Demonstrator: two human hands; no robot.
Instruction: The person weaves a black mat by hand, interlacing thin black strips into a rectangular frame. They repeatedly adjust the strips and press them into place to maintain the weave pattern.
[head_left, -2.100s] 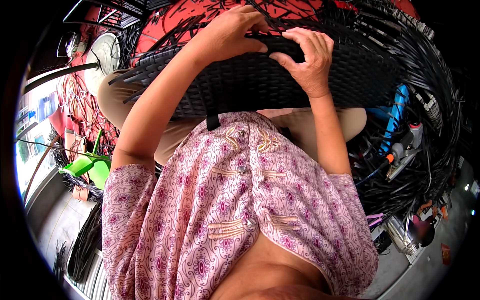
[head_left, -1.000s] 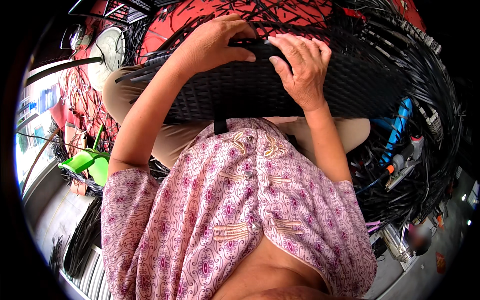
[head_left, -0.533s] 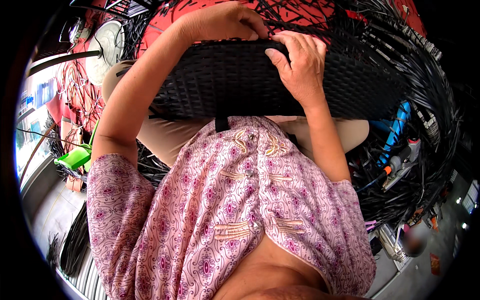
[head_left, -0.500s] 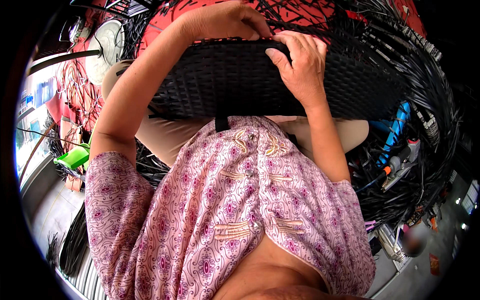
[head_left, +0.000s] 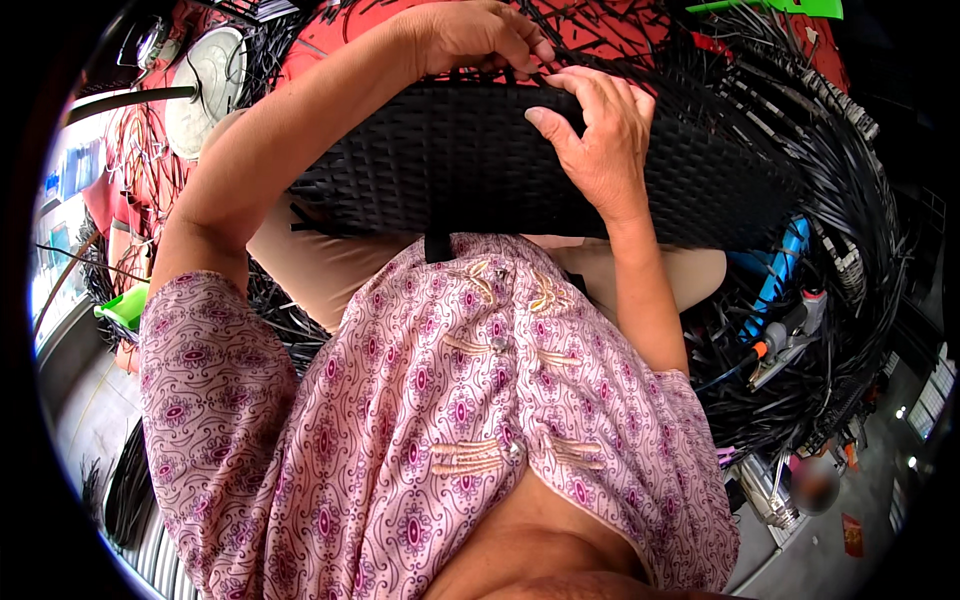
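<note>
A black woven panel (head_left: 430,150) of flat plastic strips lies across my lap, its upper edge away from me. At that edge, my left hand (head_left: 485,42) is closed, with its fingertips pinched on a thin black strip (head_left: 541,70). Close beside it, my right hand (head_left: 605,130) has its fingers bent over the panel's edge. Its thumb stands apart, and its index fingertip comes close to the pinched strip. Part of the left fingers is hidden behind the hand's back.
Loose black strips (head_left: 850,330) are heaped on my right, around a blue piece (head_left: 778,275) and a grey tool with an orange part (head_left: 790,335). A round pale lid (head_left: 205,95) and a green scoop-like thing (head_left: 122,308) are on my left. Red sheeting (head_left: 610,35) lies beyond the panel.
My left hand has shifted slightly right, its fingers more bent at the strip. The right thumb has moved a little away from the edge. The whole view has shifted slightly.
</note>
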